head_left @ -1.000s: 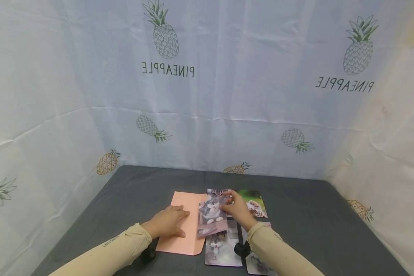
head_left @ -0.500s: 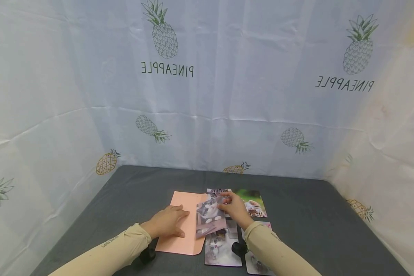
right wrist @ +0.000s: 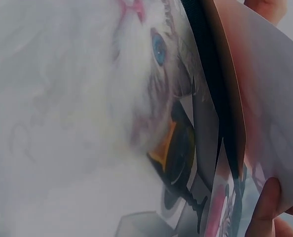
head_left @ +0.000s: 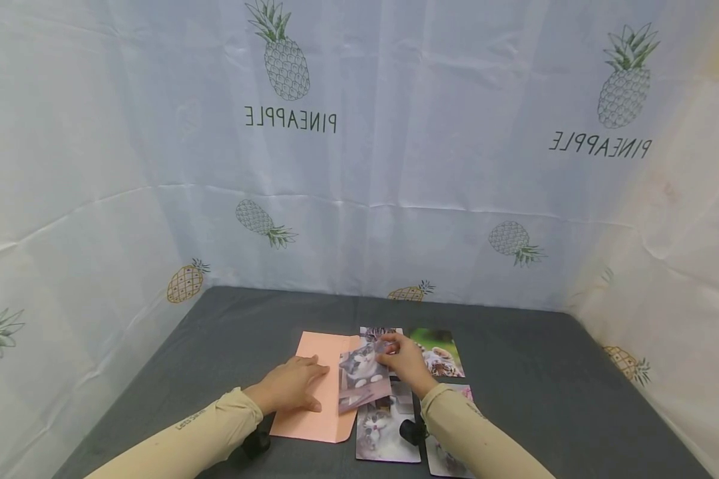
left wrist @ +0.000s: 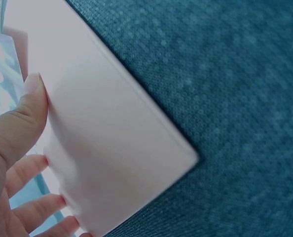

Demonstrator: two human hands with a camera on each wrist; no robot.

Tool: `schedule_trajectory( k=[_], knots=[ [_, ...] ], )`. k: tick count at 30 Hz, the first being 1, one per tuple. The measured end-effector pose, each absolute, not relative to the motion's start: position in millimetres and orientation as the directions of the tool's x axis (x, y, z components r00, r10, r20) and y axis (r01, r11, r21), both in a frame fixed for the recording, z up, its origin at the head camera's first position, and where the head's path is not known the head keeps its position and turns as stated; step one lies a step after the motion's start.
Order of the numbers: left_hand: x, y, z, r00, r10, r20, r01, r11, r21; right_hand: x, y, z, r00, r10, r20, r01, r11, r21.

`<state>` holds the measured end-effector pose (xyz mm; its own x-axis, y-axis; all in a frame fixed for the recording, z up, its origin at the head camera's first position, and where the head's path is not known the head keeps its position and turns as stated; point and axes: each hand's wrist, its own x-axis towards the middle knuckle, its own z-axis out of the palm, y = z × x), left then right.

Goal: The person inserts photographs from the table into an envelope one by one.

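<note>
A salmon-pink envelope (head_left: 304, 426) lies on the dark table with its flap side to the right. My left hand (head_left: 293, 384) rests on it, fingers spread and relaxed. In the left wrist view, the thumb (left wrist: 30, 108) and fingertips touch the pale envelope (left wrist: 112, 143). My right hand (head_left: 404, 359) pinches a photo print of a grey-and-white kitten (head_left: 362, 372) by its right side. That print's left edge overlaps the envelope's right part. The right wrist view has the print (right wrist: 279, 118) bent, with the thumb (right wrist: 267, 202) against it.
Several animal photos lie to the right: a tiger picture with green background (head_left: 440, 352), a white kitten photo (head_left: 386, 436), and others partly hidden under the right arm. A pineapple-print curtain (head_left: 395, 166) hangs behind the black-clothed table (head_left: 527, 386).
My right hand has shifted slightly left with the kitten photo, whose left edge sits a little farther over the envelope. The left hand has stayed in place.
</note>
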<state>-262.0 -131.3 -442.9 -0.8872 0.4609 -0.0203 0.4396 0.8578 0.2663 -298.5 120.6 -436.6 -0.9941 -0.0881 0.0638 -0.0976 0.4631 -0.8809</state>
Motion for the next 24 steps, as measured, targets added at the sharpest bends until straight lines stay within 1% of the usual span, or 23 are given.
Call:
schedule_trajectory(
  k=[9,15,22,24],
  knots=[
    [-260.7,-127.9,-439.1,-0.899,0.435,-0.044,0.409,0.872,0.267,-301.2,117.9,-439.1,-0.992,-0.104,0.069,-0.111,0.488,-0.866],
    [-259.8,-127.7,-438.3,-0.9,0.434,-0.045,0.407,0.872,0.273,-301.9,116.4,-440.5,-0.987,-0.142,0.073,-0.133,0.483,-0.866],
    [-259.0,-128.4,-438.9,-0.895,0.444,-0.036,0.417,0.865,0.278,-293.8,123.0,-439.4,-0.979,-0.193,0.059,-0.149,0.493,-0.857],
    [-259.3,-128.4,-438.9,-0.893,0.449,-0.035,0.424,0.865,0.267,-289.8,125.6,-439.3,-0.976,-0.211,0.059,-0.155,0.479,-0.864]
  ],
)
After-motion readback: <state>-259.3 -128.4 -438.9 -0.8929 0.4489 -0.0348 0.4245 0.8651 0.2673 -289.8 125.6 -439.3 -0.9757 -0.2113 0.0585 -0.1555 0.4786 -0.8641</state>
